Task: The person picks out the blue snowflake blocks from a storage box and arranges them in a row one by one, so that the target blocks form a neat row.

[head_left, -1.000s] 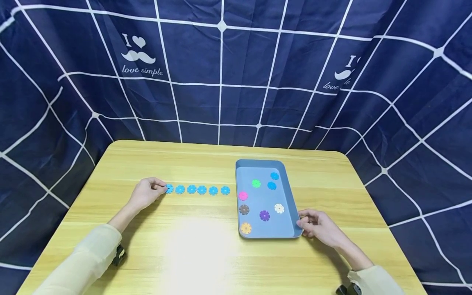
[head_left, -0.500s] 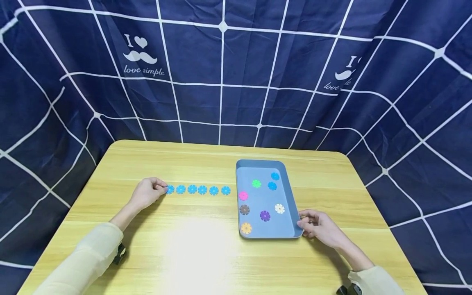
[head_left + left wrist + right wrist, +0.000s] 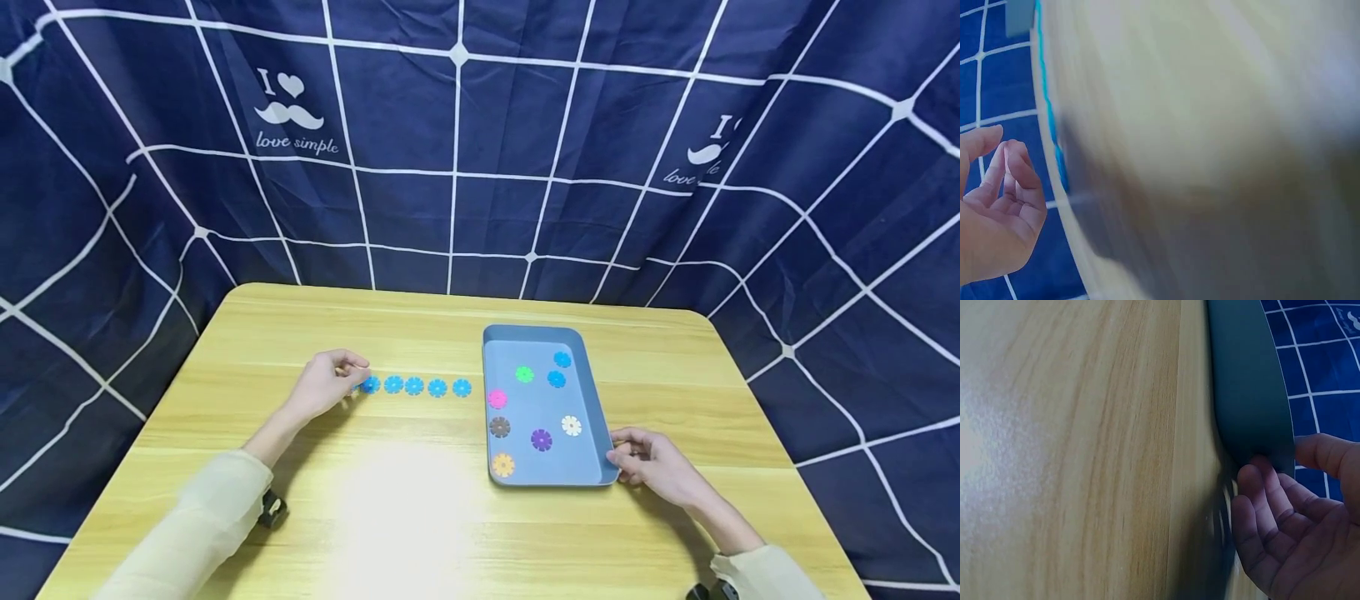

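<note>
A row of several blue notched plastic discs (image 3: 414,386) lies on the table, left of the tray. My left hand (image 3: 327,385) hovers over the row's left end, hiding part of it. In the left wrist view, a gap shows between its thumb and loosely curled fingers, with nothing between them, and the row (image 3: 1054,134) appears edge-on as a thin blue line. My right hand (image 3: 654,467) grips the near right corner of the blue-grey tray (image 3: 606,417), thumb over the rim and fingers against the outer wall, as the tray's side (image 3: 1250,381) in the right wrist view shows.
Inside the tray are two blue discs (image 3: 557,379) and single green (image 3: 524,374), pink (image 3: 497,399), brown (image 3: 499,427), purple (image 3: 542,440), white (image 3: 571,426) and orange (image 3: 503,465) discs. A navy checked curtain (image 3: 405,208) surrounds the wooden table (image 3: 420,333).
My left hand has left the leftmost blue disc, lifting a little and shifting right along the row. The right hand stays at the tray's corner.
</note>
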`<state>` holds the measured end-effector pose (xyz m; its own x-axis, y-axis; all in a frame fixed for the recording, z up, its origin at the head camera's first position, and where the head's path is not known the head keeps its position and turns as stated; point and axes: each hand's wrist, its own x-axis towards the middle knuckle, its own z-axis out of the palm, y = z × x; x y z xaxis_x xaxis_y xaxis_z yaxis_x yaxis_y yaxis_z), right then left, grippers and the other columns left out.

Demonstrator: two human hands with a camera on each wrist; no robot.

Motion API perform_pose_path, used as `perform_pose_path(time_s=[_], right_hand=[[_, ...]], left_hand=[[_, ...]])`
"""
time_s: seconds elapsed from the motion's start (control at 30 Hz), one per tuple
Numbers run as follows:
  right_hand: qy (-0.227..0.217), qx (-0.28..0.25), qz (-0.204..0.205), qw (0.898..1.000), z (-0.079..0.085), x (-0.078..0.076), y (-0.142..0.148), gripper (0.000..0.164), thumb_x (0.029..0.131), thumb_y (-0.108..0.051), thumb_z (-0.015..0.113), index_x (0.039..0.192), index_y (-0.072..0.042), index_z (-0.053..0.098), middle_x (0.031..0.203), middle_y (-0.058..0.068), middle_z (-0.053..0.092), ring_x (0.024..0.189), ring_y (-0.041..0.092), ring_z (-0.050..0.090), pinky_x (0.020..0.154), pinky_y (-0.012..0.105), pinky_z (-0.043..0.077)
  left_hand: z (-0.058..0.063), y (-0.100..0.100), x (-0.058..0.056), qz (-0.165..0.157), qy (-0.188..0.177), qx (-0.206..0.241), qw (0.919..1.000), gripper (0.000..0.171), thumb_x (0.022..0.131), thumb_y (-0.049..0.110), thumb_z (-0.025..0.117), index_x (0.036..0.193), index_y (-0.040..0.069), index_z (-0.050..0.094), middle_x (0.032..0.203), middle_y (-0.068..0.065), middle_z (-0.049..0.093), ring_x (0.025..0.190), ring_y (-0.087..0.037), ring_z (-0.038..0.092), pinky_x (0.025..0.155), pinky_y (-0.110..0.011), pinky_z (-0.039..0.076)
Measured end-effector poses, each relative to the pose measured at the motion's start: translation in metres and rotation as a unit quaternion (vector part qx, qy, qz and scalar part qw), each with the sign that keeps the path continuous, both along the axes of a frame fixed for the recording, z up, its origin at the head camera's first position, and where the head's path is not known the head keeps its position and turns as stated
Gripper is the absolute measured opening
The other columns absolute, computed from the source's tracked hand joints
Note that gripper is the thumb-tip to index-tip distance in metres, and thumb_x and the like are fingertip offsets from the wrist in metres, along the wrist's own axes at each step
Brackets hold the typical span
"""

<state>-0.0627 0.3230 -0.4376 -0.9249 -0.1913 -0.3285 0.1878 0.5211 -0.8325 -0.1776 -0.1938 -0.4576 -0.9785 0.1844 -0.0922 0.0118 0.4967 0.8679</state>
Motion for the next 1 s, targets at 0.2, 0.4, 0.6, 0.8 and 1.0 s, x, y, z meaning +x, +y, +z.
perform_pose_path(time_s=[0.2,0.4,0.6,0.8,1.0], right_hand=[[0.000,-0.005,0.001,1.000,0.001,0.001,0.000,0.049,0.101,-0.008,0.067,0.136,0.021,0.050,0.100,0.017,0.071,0.075,0.012,0.068,0.068,0.027,0.061],[-0.002,-0.010,0.003,1.000,0.001,0.000,0.001,0.049,0.101,-0.009,0.066,0.136,0.021,0.050,0.101,0.016,0.071,0.075,0.011,0.068,0.068,0.027,0.060],[-0.002,-0.009,0.003,1.000,0.001,0.001,0.000,0.050,0.100,-0.008,0.067,0.137,0.021,0.049,0.101,0.016,0.071,0.075,0.012,0.068,0.067,0.027,0.060],[-0.002,-0.009,0.006,1.000,0.000,0.002,0.002,0.050,0.100,-0.008,0.067,0.138,0.021,0.049,0.102,0.017,0.071,0.075,0.012,0.068,0.067,0.027,0.060],[-0.001,-0.015,0.008,1.000,0.001,0.000,0.002,0.051,0.100,-0.008,0.067,0.137,0.022,0.048,0.101,0.016,0.071,0.076,0.010,0.067,0.068,0.027,0.060]], left_hand=[[0.004,0.030,-0.003,-0.036,0.042,0.004,0.9984,0.022,0.100,0.016,0.071,0.114,0.000,0.073,0.102,-0.016,0.073,0.072,-0.021,0.068,0.062,-0.025,0.053],[0.010,0.063,-0.005,-0.065,0.061,0.006,0.9961,0.023,0.100,0.020,0.072,0.116,0.003,0.074,0.105,-0.013,0.074,0.074,-0.014,0.061,0.070,-0.025,0.051],[0.018,0.098,-0.005,-0.101,0.080,0.020,0.9914,0.025,0.101,0.021,0.071,0.117,0.002,0.074,0.103,-0.010,0.074,0.079,-0.012,0.061,0.073,-0.022,0.050],[0.019,0.131,-0.005,-0.154,0.093,0.040,0.9828,0.023,0.101,0.018,0.070,0.118,0.003,0.074,0.103,-0.009,0.074,0.083,-0.009,0.063,0.075,-0.021,0.054],[0.023,0.157,-0.006,-0.199,0.111,0.053,0.9722,0.025,0.101,0.015,0.068,0.120,-0.001,0.072,0.102,-0.011,0.074,0.085,-0.011,0.063,0.076,-0.020,0.055]])
